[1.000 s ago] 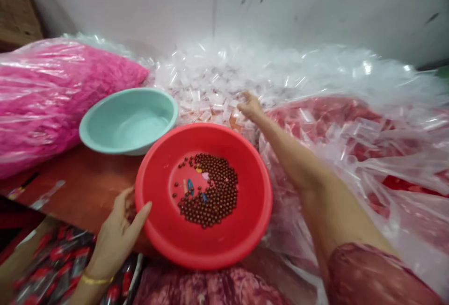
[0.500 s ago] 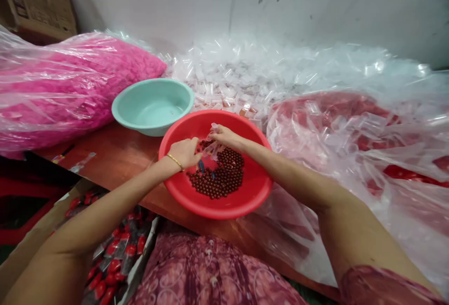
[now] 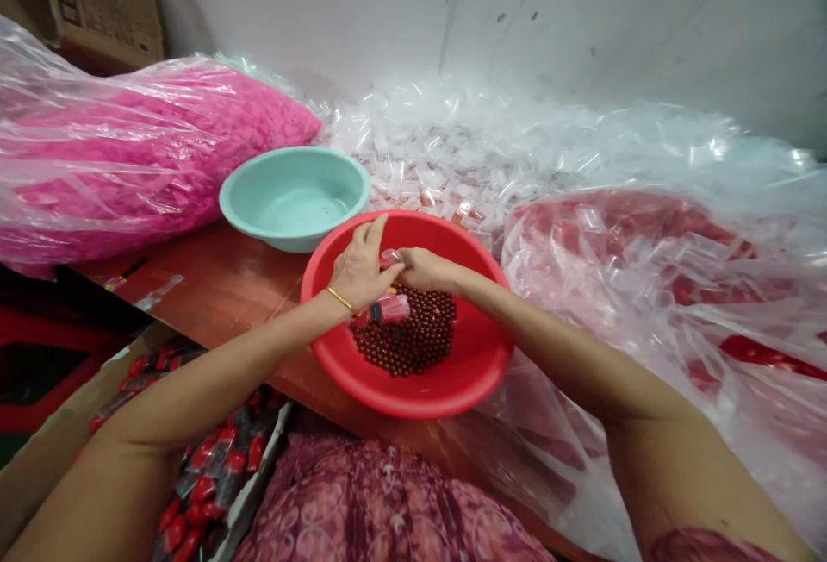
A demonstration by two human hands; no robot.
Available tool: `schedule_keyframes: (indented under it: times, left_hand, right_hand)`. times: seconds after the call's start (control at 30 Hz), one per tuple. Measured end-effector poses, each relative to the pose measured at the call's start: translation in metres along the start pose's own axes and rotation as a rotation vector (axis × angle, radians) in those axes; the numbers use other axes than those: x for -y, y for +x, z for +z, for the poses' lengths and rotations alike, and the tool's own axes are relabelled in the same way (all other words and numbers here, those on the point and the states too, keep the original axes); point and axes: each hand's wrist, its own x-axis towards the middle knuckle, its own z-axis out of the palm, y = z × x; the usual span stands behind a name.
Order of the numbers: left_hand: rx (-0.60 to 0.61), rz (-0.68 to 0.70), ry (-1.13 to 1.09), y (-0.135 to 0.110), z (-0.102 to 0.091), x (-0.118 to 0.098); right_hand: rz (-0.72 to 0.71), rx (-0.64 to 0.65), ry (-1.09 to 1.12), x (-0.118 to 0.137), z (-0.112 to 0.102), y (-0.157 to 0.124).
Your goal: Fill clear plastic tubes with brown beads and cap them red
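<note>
A red basin (image 3: 475, 372) holds a heap of shiny brown balls (image 3: 407, 346). Over its left side is my left hand (image 3: 362, 273), a gold bangle at the wrist. Its fingers stretch upward, apart from the thumb, whose tip reaches the fingertips of the other hand. My right hand (image 3: 426, 271) comes in from the right with closed fingers, pinching a small clear plastic container (image 3: 390, 257). Below the hands, a clear piece with a dark blue part (image 3: 391, 310) shows over the balls; whether it is held or lying there I cannot tell.
A pale green basin (image 3: 294, 200) stands behind left, beside a bag of pink pieces (image 3: 161, 148). Many clear plastic containers (image 3: 445, 148) are piled behind. Plastic bags with red contents (image 3: 620, 234) lie right. A box of red-capped containers (image 3: 213, 467) is below left.
My left fingers have lifted and spread, and its thumb now meets my right hand. The clear pieces in my right hand have shifted. The whole view has moved slightly.
</note>
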Motion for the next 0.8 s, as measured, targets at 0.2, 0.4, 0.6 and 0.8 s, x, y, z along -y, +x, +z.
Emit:
schedule_keyframes:
  times: [0.2, 0.4, 0.6, 0.8]
  left_hand:
    - [0.34, 0.32, 0.282, 0.005, -0.008, -0.005]
    - [0.474, -0.014, 0.226, 0.034, -0.003, 0.012]
    - [0.663, -0.241, 0.216, 0.057, 0.015, 0.022]
    - [0.795, -0.335, 0.01, 0.069, 0.05, 0.012]
  right_hand:
    - [0.123, 0.213, -0.041, 0.001, -0.013, -0.002]
    - [0.095, -0.277, -0.333, -0.015, -0.031, -0.034]
    - [0.241, -0.432, -0.403, -0.059, -0.03, -0.076]
    - [0.238, -0.427, -0.235, -0.071, -0.02, -0.081]
